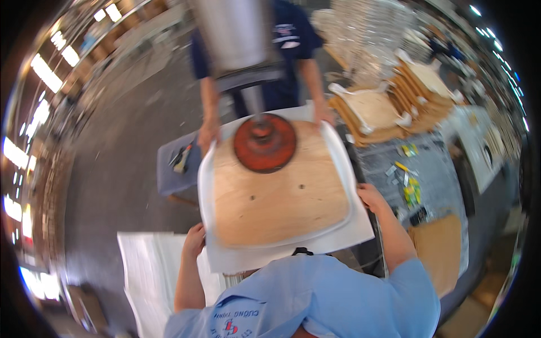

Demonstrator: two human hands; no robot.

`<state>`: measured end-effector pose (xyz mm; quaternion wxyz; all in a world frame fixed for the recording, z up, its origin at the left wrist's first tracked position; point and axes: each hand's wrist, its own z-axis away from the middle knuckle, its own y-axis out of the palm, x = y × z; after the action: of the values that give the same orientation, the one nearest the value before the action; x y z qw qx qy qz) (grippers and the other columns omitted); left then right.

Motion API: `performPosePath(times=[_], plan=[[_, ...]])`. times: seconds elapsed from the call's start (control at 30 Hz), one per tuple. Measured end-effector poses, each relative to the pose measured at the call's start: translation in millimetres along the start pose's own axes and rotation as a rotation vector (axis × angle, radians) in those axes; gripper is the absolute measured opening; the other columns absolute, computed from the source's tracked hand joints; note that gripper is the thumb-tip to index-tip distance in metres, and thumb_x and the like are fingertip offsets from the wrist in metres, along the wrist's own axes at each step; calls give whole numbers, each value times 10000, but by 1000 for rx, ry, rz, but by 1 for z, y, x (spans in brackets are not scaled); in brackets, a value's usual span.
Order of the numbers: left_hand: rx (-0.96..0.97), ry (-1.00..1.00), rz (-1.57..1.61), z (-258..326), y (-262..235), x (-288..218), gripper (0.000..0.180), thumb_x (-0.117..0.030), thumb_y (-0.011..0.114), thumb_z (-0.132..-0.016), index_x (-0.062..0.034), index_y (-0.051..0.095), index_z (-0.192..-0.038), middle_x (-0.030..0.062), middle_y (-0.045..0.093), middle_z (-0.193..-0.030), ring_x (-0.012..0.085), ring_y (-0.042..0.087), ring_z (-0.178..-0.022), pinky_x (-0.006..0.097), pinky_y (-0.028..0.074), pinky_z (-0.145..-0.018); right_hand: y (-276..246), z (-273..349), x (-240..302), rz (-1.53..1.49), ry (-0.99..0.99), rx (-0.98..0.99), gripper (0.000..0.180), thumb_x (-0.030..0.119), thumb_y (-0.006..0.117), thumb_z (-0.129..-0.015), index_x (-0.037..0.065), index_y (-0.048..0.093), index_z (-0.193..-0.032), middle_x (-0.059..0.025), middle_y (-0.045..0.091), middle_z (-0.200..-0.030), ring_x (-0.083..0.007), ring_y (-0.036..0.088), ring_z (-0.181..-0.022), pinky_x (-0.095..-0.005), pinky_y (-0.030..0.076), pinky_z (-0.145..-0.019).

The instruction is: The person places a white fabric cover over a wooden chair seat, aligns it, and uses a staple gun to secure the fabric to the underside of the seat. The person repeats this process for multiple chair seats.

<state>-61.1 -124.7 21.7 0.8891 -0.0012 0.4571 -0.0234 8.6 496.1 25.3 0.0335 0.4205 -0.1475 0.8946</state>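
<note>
A curved plywood seat panel [270, 208] with two small holes lies on white padding, which wraps up around its sides. Beneath it spreads a white sheet [344, 241] with loose near corners. Pressing on the panel's far half is a round red press disc [276, 152], on a rod under a grey metal cylinder [236, 34]. My left hand [194, 241] is closed at the sheet's near left edge. On the other side, my right hand [371, 198] closes on the white edge at the panel's right. Both hands' fingertips are partly hidden.
A co-worker in a dark blue shirt [290, 50] stands opposite, hands at the far edge. A blue-covered stool [168, 183] with tools stands left. At right, a grey-covered table [375, 169] bears small tools and wooden chair parts [372, 110]. White sheets [149, 270] lie lower left.
</note>
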Motion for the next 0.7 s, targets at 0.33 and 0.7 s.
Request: performPosePath(times=[0.33,0.7], plan=[[-111,-44,-369,2,8,10,531,-450,621,-1055,45,755,-1194,82,770,-1017,149,705,-883,327,558,-805,37,9,-10,671,-546,-392,311,287,666,-956,-17,679,-893,-270,643,-775,-416,656,-723,-493,484,-682],[-124,-5,-356,-8,14,9,568,-462,625,-1051,87,758,-1113,119,765,-948,193,712,-841,366,558,-766,22,5,-19,429,-276,-344,425,347,615,-982,-57,735,-1036,-280,728,-894,-402,739,-888,-468,524,-777]])
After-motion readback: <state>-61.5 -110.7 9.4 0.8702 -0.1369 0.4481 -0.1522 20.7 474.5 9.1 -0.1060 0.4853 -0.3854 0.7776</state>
